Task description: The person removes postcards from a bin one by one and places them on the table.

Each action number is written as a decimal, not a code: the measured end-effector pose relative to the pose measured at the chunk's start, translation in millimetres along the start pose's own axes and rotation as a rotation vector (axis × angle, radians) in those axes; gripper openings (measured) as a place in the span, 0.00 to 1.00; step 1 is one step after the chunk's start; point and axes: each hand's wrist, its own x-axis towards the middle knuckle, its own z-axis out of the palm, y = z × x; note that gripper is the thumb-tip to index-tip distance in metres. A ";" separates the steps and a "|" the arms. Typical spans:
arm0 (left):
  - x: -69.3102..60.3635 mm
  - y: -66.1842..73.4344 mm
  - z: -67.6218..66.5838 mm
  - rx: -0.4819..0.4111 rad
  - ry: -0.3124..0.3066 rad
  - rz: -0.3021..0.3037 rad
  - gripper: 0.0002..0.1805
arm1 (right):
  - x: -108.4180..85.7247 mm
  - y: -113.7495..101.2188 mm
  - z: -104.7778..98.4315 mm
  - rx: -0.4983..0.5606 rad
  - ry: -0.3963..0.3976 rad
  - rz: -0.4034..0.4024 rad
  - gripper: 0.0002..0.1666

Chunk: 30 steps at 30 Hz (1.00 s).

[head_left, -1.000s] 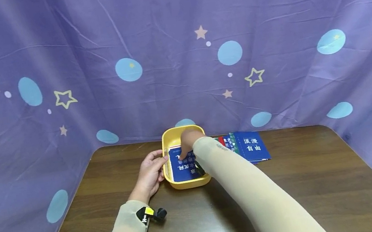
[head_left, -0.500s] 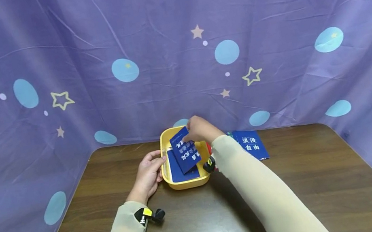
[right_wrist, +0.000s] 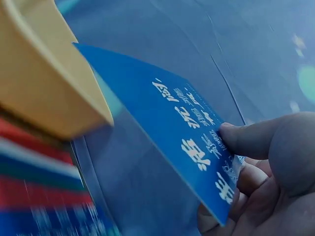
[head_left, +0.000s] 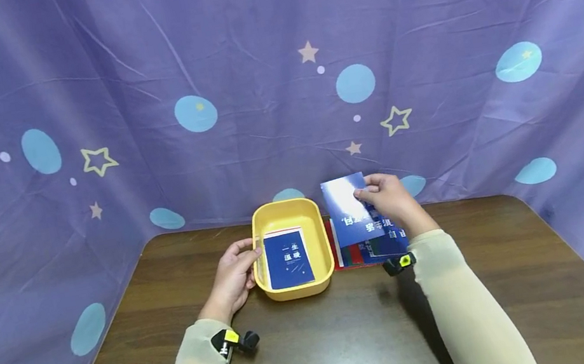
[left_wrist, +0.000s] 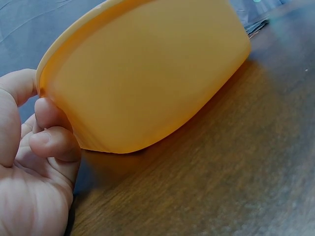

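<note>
A yellow plastic basket (head_left: 324,276) stands on the table with a blue card (head_left: 290,266) in it, white characters on its face and other card edges under it. My left hand (head_left: 233,279) pinches the basket's left rim between thumb and fingers, as the left wrist view also shows. To the right, my right hand (head_left: 392,199) pinches a second blue card (right_wrist: 152,113) by its edge, thumb on the printed face. That card is held tilted above a spread of cards (head_left: 364,253) on the table, partly hiding them.
The spread of blue, red and green cards lies against the basket's right side. A brown wooden table (head_left: 319,345) stretches in front. Purple curtain (head_left: 264,83) with stars and dots hangs close behind and at both sides.
My right hand has lifted a blue card out of the basket and carried it right, over the spread cards. Another blue card now shows in the basket. The left hand stays on the rim.
</note>
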 end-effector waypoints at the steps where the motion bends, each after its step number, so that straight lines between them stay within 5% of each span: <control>1: 0.0 -0.7 -0.2 -0.002 0.000 0.000 0.25 | -1.3 5.6 -8.4 0.000 0.012 0.011 0.25; 10: -0.1 -0.9 1.6 -0.008 -0.002 0.019 0.23 | -9.1 42.3 -56.6 -0.069 0.185 0.097 0.23; 20: 0.2 0.5 -1.9 -0.009 0.008 0.015 0.23 | -5.3 82.8 -85.0 -0.001 0.125 0.230 0.27; 30: 0.8 -0.4 0.8 0.003 -0.001 0.008 0.24 | -1.0 109.4 -76.3 -0.066 0.114 0.257 0.29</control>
